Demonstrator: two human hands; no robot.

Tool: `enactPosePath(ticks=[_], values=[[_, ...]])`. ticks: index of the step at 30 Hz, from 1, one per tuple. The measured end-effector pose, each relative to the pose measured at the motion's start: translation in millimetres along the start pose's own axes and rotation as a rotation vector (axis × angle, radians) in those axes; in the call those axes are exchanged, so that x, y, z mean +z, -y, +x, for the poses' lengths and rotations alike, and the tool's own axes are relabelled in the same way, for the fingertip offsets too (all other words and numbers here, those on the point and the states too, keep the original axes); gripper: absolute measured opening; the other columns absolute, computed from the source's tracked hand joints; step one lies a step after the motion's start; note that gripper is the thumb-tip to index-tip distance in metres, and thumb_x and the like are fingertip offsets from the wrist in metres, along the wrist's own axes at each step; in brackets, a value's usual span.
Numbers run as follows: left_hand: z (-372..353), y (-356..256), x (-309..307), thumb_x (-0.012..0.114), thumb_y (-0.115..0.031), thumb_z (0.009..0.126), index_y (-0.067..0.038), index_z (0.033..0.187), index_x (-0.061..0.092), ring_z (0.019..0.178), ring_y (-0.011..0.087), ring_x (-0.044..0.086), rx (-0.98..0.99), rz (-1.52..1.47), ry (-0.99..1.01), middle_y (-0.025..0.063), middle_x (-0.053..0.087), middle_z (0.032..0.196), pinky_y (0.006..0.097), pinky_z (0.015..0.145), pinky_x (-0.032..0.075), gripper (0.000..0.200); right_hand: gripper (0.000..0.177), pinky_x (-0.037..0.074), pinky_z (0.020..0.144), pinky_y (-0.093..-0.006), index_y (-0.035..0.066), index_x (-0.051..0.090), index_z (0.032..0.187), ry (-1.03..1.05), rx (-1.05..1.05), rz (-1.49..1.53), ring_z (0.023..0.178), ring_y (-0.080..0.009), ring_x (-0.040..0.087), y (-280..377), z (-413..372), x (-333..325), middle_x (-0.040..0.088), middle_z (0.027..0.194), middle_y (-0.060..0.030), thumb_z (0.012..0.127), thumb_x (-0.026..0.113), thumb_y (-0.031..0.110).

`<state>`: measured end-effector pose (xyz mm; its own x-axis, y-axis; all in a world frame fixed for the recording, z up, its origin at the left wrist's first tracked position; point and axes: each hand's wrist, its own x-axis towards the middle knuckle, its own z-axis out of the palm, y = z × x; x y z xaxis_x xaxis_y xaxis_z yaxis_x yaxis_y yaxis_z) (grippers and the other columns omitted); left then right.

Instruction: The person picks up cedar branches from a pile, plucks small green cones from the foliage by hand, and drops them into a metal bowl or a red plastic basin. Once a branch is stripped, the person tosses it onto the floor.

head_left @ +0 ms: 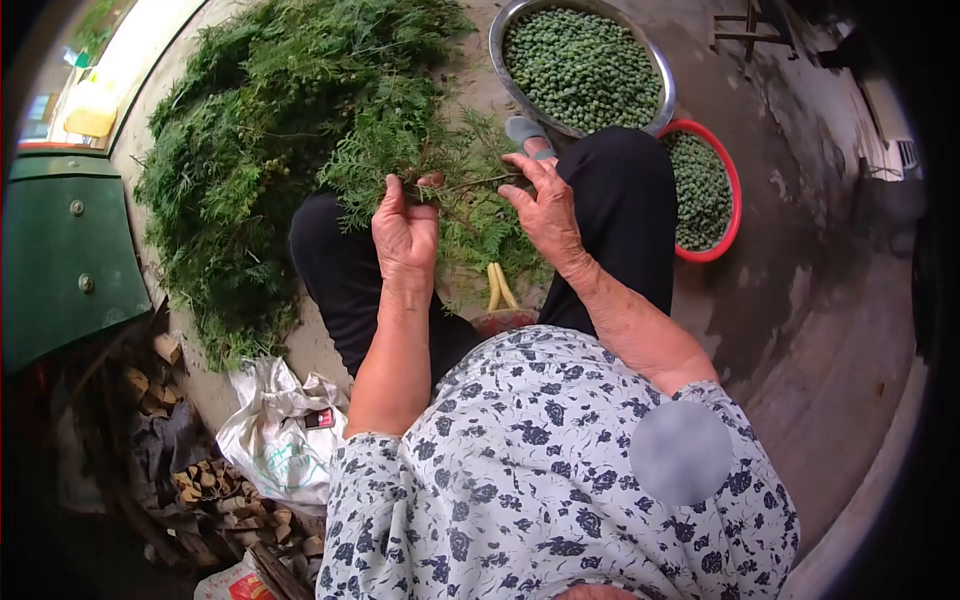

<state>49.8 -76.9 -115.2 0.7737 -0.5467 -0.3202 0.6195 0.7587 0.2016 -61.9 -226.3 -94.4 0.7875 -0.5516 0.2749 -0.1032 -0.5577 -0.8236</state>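
Observation:
Between my knees I hold a leafy green sprig with a thin woody stem. My left hand is closed on the sprig, its thumb pointing up. The fingers of my right hand are bent around the bare end of the stem, thumb and forefinger near it. Below my hands, loose green sprigs lie between my legs, with two yellow handles sticking up near my lap. A big heap of green branches spreads on the floor at the left.
A metal basin of small green balls stands at the upper right, and a red-rimmed basin of the same beside my right knee. A white sack and chopped firewood lie lower left, a wooden stool upper right.

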Motion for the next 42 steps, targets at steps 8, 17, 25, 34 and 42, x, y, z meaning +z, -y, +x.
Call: enactPosePath(ticks=[8, 17, 25, 34, 42], values=[[-5, 1, 4, 0.058, -0.023, 0.086, 0.001, 0.101, 0.049, 0.09, 0.0316, 0.056, -0.009, 0.081, -0.051, 0.0183, 0.056, 0.099, 0.0446, 0.089, 0.045, 0.03, 0.02, 0.044, 0.063, -0.0286, 0.004, 0.064, 0.094, 0.073, 0.116, 0.179, 0.07, -0.0176, 0.058, 12, -4, -1, 0.059, 0.078, -0.0089, 0.074, 0.064, 0.003], [-6, 10, 9, 0.055, -0.012, 0.087, 0.003, 0.099, 0.046, 0.086, 0.0257, 0.055, 0.001, 0.109, -0.183, 0.0151, 0.055, 0.092, 0.0426, 0.088, 0.045, 0.022, 0.019, 0.045, 0.064, -0.0289, 0.004, 0.062, 0.089, 0.122, -0.039, 0.129, 0.07, -0.022, 0.058, 19, -18, 16, 0.059, 0.076, -0.0092, 0.07, 0.068, 0.004], [-7, 9, 8, 0.052, -0.003, 0.087, 0.01, 0.099, 0.038, 0.082, 0.0265, 0.053, 0.08, -0.011, -0.247, 0.0176, 0.047, 0.092, 0.0475, 0.091, 0.045, 0.023, 0.021, 0.046, 0.062, -0.0295, 0.001, 0.059, 0.085, -0.061, 0.384, 0.38, 0.068, -0.0162, 0.059, 4, -15, 13, 0.058, 0.076, -0.0048, 0.082, 0.064, 0.021], [-10, 10, 8, 0.049, 0.003, 0.085, 0.01, 0.1, 0.038, 0.085, 0.0276, 0.054, 0.028, 0.005, -0.224, 0.0191, 0.049, 0.092, 0.0498, 0.093, 0.043, 0.02, 0.05, 0.052, 0.07, -0.0337, 0.0, 0.042, 0.107, 0.537, 0.943, 1.252, 0.081, -0.0242, 0.064, 7, -17, 10, 0.055, 0.095, -0.0119, 0.083, 0.061, 0.039], [-11, 14, -4, 0.054, -0.005, 0.082, 0.003, 0.093, 0.058, 0.092, 0.0255, 0.055, 0.043, 0.355, -0.088, 0.0111, 0.061, 0.096, 0.0424, 0.086, 0.041, 0.015, 0.026, 0.053, 0.058, -0.0291, -0.003, 0.045, 0.099, 0.514, 0.933, 1.232, 0.079, -0.0248, 0.064, -2, -17, 10, 0.056, 0.092, -0.0105, 0.086, 0.058, 0.015]])
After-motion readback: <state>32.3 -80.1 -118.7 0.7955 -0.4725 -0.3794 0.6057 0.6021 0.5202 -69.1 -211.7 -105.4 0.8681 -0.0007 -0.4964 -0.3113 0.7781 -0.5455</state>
